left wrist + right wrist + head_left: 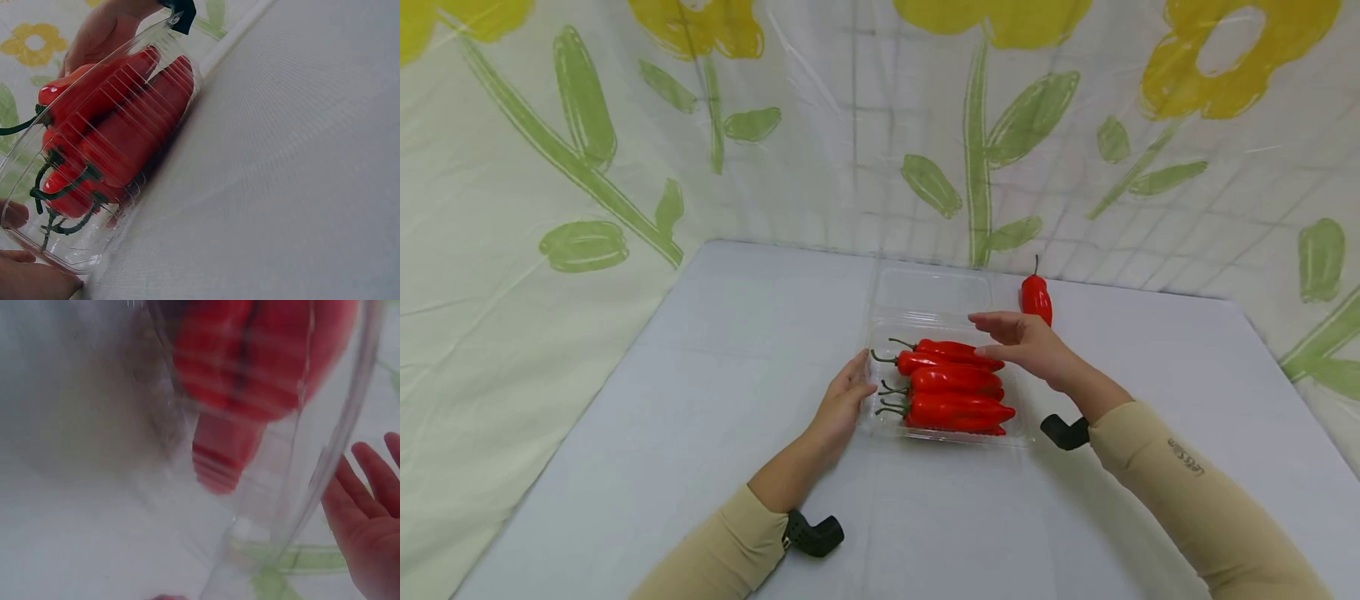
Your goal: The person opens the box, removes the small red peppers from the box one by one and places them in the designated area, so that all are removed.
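Several red peppers (pixel 955 381) with green stems lie side by side in a clear plastic box (pixel 943 435), stems pointing left. The box's clear lid (pixel 934 290) lies folded back behind it. My left hand (pixel 838 408) holds the box's left wall; in the left wrist view its fingers and thumb (pixel 31 275) are at the box's stem end. Above the box's back right part is my right hand (pixel 1026 342), fingers extended and nothing held. The right wrist view shows the right hand (pixel 369 519) with spread fingers beyond the clear wall.
One more red pepper (pixel 1036 298) lies on the table behind my right hand, its stem pointing to the back. A white cloth covers the table (pixel 737 333), and a flower-patterned sheet (pixel 820 167) hangs along its back edge.
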Tool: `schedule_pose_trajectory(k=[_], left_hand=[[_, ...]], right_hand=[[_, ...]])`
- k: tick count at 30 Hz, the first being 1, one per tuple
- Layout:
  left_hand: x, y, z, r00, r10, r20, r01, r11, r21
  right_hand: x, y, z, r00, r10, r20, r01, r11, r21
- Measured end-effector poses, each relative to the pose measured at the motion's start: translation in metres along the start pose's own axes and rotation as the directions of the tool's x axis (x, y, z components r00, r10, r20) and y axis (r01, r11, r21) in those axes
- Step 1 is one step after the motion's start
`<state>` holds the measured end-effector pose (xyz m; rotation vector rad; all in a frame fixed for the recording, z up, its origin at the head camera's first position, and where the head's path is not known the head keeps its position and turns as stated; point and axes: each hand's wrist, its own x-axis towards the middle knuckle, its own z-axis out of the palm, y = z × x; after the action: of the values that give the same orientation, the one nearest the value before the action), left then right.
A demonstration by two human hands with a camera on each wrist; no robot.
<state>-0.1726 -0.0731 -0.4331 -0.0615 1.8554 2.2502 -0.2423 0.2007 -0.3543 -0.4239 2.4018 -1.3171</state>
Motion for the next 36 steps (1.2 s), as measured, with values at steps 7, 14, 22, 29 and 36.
schedule_pose_trajectory(k=[7,14,22,29,36], left_hand=[[-0.001,0.0,0.0,1.0,-0.003,0.001,0.003,1.0,0.011],[-0.002,0.0,-0.001,1.0,-0.003,-0.003,0.003,1.0,0.014],[-0.001,0.0,0.0,1.0,-0.007,-0.001,0.007,1.0,0.009],[0.0,0.0,-0.001,1.0,-0.016,-0.003,0.016,1.0,0.018],[0.0,0.0,-0.001,1.0,-0.013,-0.005,0.013,1.0,0.019]], right_hand=[[-0.004,-0.002,0.014,0.995,-0.041,0.092,0.039,0.999,0.031],[-0.004,0.0,0.024,0.984,-0.04,0.176,0.039,0.999,0.009],[0.001,-0.001,0.032,0.976,-0.045,0.215,0.055,0.997,-0.044],[0.006,-0.009,0.035,0.966,-0.045,0.255,0.083,0.987,-0.139],[0.01,-0.018,0.031,0.951,-0.025,0.308,0.098,0.97,-0.224]])
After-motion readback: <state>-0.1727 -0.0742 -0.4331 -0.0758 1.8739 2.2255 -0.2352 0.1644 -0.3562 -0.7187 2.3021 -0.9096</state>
